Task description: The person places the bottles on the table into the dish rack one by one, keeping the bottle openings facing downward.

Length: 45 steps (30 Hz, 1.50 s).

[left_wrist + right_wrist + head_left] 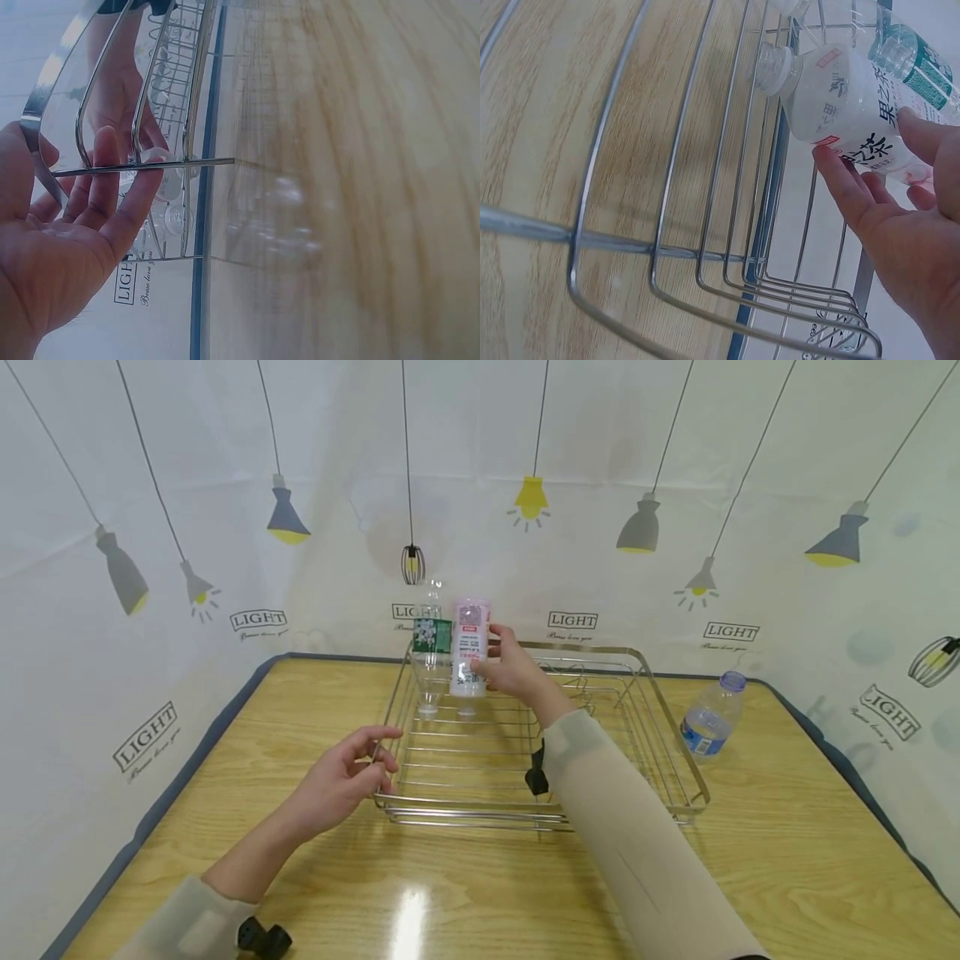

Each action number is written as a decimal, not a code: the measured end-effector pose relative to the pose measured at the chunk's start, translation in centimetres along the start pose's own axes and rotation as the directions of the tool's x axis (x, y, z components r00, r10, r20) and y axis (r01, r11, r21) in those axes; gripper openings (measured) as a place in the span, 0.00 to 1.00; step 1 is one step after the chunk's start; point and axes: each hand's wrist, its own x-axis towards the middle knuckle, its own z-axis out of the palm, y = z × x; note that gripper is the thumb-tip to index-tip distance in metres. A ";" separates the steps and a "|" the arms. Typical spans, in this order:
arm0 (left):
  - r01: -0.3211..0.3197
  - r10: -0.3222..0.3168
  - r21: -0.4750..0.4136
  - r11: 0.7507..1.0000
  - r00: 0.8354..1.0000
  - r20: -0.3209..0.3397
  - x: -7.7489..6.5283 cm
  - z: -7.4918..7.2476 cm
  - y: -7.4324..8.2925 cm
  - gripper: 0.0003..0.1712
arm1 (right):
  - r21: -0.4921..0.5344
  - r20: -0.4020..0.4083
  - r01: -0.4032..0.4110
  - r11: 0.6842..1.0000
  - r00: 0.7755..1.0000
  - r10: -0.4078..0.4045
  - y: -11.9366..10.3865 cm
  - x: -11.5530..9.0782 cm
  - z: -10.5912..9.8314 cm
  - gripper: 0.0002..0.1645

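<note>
In the head view my right hand holds a plastic bottle with a pink and white label, thumb on one side and fingers on the other. The bottle is upside down, its neck pointing down over the wire rack. Right beside it, a clear bottle with a green label also stands neck down at the rack's back left corner. My left hand is at the front left corner, fingers hooked over the rim; in the left wrist view the fingers show behind the wires.
A clear bottle with a purple cap and blue label stands upright on the wooden table, right of the rack. A white curtain printed with lamps hangs around the back and sides. Thin bent wires rise inside the rack.
</note>
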 end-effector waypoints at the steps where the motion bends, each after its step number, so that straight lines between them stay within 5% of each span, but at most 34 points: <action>1: 0.000 0.000 0.000 1.000 1.000 0.000 0.0 0.0 0.0 0.29 | 0.001 0.001 -0.001 1.000 1.000 0.001 0.0 -0.1 0.0 0.52; 26: -0.003 0.003 0.007 1.000 1.000 -0.001 -0.1 0.0 0.0 0.29 | 0.004 -0.034 -0.024 1.000 0.999 0.024 -0.2 0.0 -0.2 0.54; 36: -0.008 0.008 0.007 1.000 1.000 0.003 0.0 -0.1 -0.1 0.29 | 0.088 -0.177 0.003 0.996 0.984 0.012 -0.8 0.0 -0.6 0.58; 45: -0.017 0.017 -0.006 1.000 1.000 0.008 0.1 -0.1 -0.3 0.28 | 0.215 -0.355 0.097 0.972 0.935 -0.015 -2.5 -0.4 -1.1 0.47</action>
